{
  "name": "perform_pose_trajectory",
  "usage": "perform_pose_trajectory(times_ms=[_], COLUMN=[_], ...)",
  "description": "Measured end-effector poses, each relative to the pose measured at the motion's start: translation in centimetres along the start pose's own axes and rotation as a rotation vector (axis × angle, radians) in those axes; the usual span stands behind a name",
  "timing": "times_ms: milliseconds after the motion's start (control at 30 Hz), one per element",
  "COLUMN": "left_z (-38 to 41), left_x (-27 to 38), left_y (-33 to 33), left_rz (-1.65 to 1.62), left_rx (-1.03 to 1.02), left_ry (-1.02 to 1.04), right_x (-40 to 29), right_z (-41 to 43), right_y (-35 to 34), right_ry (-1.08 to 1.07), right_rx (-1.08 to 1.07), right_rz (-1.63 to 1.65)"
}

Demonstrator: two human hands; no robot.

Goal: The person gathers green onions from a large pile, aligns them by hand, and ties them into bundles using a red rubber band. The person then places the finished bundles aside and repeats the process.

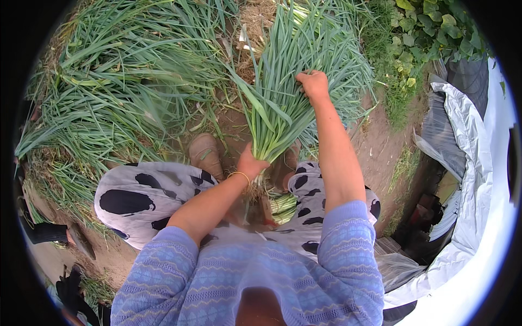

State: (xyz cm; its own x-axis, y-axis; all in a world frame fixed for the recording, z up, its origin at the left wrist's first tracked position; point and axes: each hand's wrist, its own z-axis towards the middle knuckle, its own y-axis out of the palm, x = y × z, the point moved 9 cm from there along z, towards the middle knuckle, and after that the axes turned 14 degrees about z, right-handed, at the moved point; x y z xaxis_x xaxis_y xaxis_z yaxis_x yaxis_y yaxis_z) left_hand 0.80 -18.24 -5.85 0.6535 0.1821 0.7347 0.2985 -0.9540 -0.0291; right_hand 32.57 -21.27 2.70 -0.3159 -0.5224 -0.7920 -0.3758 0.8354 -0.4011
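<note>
A bunch of green onions (pixel 271 142) stands upright between my knees, its long leaves fanning out away from me. My left hand (pixel 252 164) is closed around the pale stalks just above the stringy roots (pixel 256 190). Further up, my right hand (pixel 314 85) is among the leaves with its fingers curled on some of them; the fingertips are partly hidden. Beyond the bunch, more green onion leaves (pixel 340 53) lie in a heap, overlapping it in view. Below the held roots, several trimmed-looking green stalks (pixel 284 208) lie near my lap.
A large pile of green onions (pixel 134 73) covers the ground at the left. Dry roots (pixel 253 36) lie ahead. A leafy vine (pixel 440 28) grows at the upper right, above silver plastic sheeting (pixel 469 134). Part of another person's dark clothing (pixel 45 233) shows at the left edge.
</note>
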Motion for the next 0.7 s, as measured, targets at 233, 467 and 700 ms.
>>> perform_pose_trajectory(times_ms=[233,467,700], left_z=[-0.1,-0.6,-3.2], left_x=[0.2,1.3,2.6], left_y=[-0.5,0.0,3.3], left_rz=[0.058,-0.086,-0.509], left_rx=[0.044,-0.071,-0.56], left_ry=[0.013,0.016,-0.183], right_x=[0.5,-1.7,-16.4], right_z=[-2.3,-3.4,-12.4], right_y=[0.9,-0.4,-12.0], right_ry=[0.053,0.03,-0.43], right_rx=[-0.024,0.048,0.153], right_rz=[0.285,0.261,0.446])
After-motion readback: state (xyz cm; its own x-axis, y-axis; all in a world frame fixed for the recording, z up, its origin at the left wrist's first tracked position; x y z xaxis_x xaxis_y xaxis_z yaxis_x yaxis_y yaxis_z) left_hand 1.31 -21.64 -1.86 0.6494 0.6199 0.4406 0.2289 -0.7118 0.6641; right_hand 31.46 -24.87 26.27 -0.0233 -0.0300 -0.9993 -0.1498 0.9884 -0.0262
